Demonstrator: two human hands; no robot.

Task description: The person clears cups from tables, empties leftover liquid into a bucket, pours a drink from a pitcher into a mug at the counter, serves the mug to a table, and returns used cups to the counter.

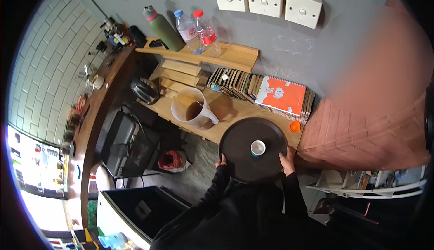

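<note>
A round dark brown tray [239, 166] is held level in front of my body, between both hands. My left hand [221, 161] grips its left edge, fingers partly hidden beneath. At the right edge, my right hand [286, 161] is closed on the rim with the thumb on top. A small white paper cup [257, 148] stands upright near the tray's middle; what it holds is hard to make out. Just beyond the tray, a large translucent pitcher [186, 116] with brown liquid inside stands on the wooden bench [230, 109].
Notebooks [235, 85] line the bench's back, with an orange notebook [280, 95] on top and an orange cap [294, 126] nearby. Bottles [190, 32] stand on a wooden shelf [239, 55]. A kettle [145, 91] sits left. Below are a lined bin [172, 160] and a black case [121, 143].
</note>
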